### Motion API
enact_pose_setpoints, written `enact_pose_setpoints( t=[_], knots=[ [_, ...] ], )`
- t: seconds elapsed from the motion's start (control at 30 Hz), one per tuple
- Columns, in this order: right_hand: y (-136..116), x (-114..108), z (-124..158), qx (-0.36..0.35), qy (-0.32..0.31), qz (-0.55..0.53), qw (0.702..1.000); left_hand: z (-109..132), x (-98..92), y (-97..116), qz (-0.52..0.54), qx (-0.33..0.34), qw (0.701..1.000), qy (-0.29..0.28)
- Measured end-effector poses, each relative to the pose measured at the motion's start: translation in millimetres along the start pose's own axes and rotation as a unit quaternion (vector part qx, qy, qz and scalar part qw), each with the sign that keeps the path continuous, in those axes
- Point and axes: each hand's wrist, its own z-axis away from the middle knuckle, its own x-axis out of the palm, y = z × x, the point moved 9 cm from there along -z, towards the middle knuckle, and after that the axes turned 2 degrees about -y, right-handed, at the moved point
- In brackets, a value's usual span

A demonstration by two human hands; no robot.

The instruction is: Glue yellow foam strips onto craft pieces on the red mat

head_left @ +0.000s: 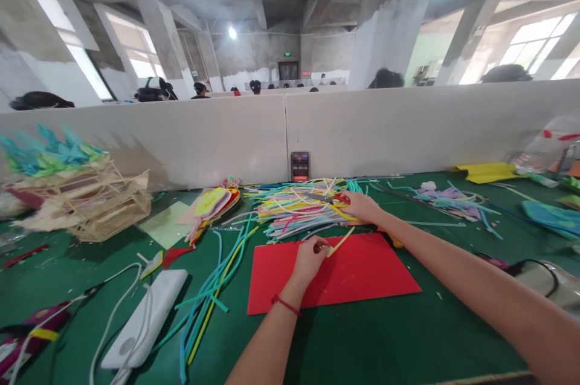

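Observation:
My left hand (312, 258) is closed in a pinch over the red sheet (362, 276). Between its fingertips is a short pale-yellow pipe cleaner (341, 242), its free end pointing up and to the right. My right hand (361, 207) reaches out to the far side of the sheet, its fingers closed on the red handles of a pair of scissors (321, 197). The blades point left and lie over a pile of pipe cleaners (285, 210) in pink, yellow, white and blue. Part of the scissor handles is hidden by my fingers.
Loose teal and yellow pipe cleaners (212, 288) lie left of the sheet, beside a white power bank (147, 318) with cables. A stick-built model (104, 203) stands far left. Purple pieces (446, 199) lie right. A pale partition (217, 143) closes the back, with a phone (300, 166) against it.

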Motion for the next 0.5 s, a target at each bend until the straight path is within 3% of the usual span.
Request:
enact_pose_setpoints(
  t=[0.1, 0.2, 0.33, 0.5],
  knots=[
    [1, 5, 27, 0.014, 0.049, -0.114, 0.992, 0, 0.4, -1, 0.001, 0.001, 1.000, 0.001],
    [-7, 29, 53, 0.033, 0.055, -0.248, 0.967, 0, 0.9, 0, -0.001, 0.005, 1.000, 0.000],
    [-23, 63, 76, 0.049, 0.026, -0.410, 0.910, 1, 0.7, 1, 0.000, 0.001, 1.000, 0.002],
    [-22, 80, 89, 0.062, 0.003, -0.543, 0.837, 4, -0.3, 0, 0.017, -0.025, 1.000, 0.006]
  ],
)
